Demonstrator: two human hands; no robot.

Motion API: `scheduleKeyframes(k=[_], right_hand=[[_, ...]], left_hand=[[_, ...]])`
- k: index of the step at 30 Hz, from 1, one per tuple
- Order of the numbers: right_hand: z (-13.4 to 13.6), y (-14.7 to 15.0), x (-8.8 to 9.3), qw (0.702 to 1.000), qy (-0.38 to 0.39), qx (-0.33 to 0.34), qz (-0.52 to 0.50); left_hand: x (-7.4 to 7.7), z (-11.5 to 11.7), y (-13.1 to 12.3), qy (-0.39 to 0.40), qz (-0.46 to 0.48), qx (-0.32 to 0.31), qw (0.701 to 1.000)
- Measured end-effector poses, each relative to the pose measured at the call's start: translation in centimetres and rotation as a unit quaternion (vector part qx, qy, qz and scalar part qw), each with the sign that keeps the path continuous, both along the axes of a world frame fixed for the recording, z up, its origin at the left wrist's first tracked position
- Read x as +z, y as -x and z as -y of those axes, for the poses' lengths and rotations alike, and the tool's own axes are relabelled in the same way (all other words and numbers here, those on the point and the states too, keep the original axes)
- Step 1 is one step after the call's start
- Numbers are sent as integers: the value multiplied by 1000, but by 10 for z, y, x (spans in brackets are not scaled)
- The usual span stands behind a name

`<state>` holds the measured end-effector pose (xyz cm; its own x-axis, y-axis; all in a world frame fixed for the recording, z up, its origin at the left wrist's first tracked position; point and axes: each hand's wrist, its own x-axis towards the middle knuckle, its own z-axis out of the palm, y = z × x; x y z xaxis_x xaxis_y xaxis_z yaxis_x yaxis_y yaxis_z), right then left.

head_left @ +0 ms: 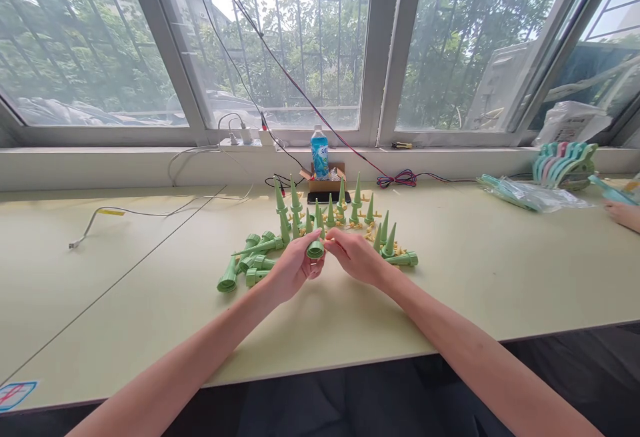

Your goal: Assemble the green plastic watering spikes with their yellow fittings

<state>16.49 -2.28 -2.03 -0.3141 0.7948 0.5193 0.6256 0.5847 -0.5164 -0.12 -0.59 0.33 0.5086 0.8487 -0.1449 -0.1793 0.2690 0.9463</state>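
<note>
My left hand (295,265) is wrapped round a green cone-shaped piece (315,249), its ribbed open end facing me. Close against its right side is my right hand (353,255), with thumb and fingers pinched together; whatever is between them is too small to make out. Several green cones (280,200) stand upright behind my hands, with small yellow parts (353,225) scattered among them. More green pieces (260,262) lie on their sides left of my left hand, and one (404,259) lies to the right.
On the pale table (475,303), a blue-labelled bottle (320,153), a small cardboard box (341,171) and a dark phone (327,197) are at the back. A white cable (145,213) lies left. Bagged items (533,195) and another person's hand (624,214) are at right.
</note>
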Motion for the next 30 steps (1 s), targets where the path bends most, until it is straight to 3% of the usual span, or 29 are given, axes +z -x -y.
scheduleKeyframes(k=[30], right_hand=[[1,0,2,1000,11,11,6]], left_hand=[[9,4,0,5,18,-17,1000]])
